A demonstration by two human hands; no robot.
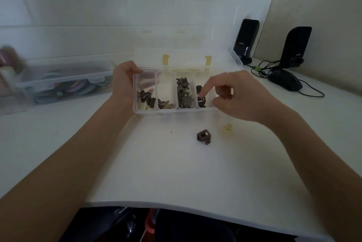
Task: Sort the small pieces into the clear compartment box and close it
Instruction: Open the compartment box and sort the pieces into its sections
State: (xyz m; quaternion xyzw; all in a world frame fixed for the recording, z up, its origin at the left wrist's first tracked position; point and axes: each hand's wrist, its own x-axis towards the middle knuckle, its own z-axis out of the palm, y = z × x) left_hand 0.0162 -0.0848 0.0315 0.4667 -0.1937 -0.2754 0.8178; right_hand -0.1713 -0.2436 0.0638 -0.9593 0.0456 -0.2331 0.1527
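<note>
At the box's left end: the left hand (pixel 124 82) is wrapped round the end wall of the clear compartment box (pixel 174 110), thumb at the far corner and fingers seen through the plastic, so the box is held steady on the white table (pixel 176 173).
Right hand: the right hand (pixel 235 96) is held over the rightmost compartment, the index finger (pixel 205 87) stretched down onto the dark pieces (pixel 201 100) there and the other fingers loosely curled; nothing is seen clamped in it.
Box contents: four compartments are seen in a row, each holding dark brown or cream pieces heaped toward the near wall.
Lid: the lid (pixel 184 55) is laid back open behind the box, with two cream latches (pixel 208 61) showing on it.
Left to sort: a brown piece (pixel 204 137) and a cream piece (pixel 226 130) lie on the table just in front of the box, near each other but apart.
Risk, mis-sorting: brown and cream are already mixed in some compartments, so the two loose pieces could be dropped into the wrong one if shape is not checked.
Risk, lid fouled: pieces heaped against the near wall could be caught under the lid, and the latches might not be seated.
Risk, spill: if the box is tipped or the left-hand hold is loosened while the contents are poked, pieces could be jumped across the dividers or off the table edge.
Risk, overlooked pieces: the cream piece is faint against the white surface and could be missed before closing.
</note>
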